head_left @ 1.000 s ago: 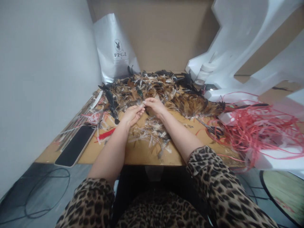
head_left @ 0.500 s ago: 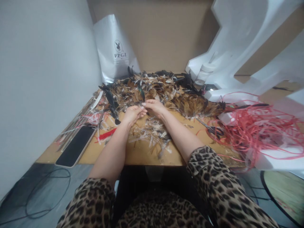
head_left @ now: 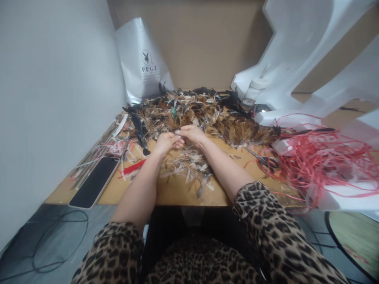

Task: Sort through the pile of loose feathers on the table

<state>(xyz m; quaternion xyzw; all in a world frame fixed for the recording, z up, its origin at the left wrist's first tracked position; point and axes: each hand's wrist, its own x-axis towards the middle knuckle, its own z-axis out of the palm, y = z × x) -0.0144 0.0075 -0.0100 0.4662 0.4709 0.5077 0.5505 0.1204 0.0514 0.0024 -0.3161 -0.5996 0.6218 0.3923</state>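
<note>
My left hand [head_left: 166, 144] and my right hand [head_left: 192, 135] meet fingertip to fingertip just in front of the heap of feathers. Both are closed in a pinch on a slim feather, whose lower part is hidden by the fingers. A dark green feather tip [head_left: 173, 113] shows above them, against the brown feathers [head_left: 233, 129] of the heap. Under my wrists lie pale feather scraps and stripped quills [head_left: 192, 165]. Left of my left hand is a long black feather [head_left: 138, 128], and nearer me a red strip [head_left: 134, 167].
A phone [head_left: 94, 183] lies at the table's left edge beside thin sticks. Scissors [head_left: 265, 161] and a tangle of red plastic ribbon [head_left: 325, 163] are at the right. Behind stand a white bag [head_left: 145, 59], a clear jar [head_left: 254, 92] and white foam pieces [head_left: 296, 51].
The green feather above my fingers has shifted slightly and less of it shows. My fingertips have moved a little closer together; the arms stay almost still.
</note>
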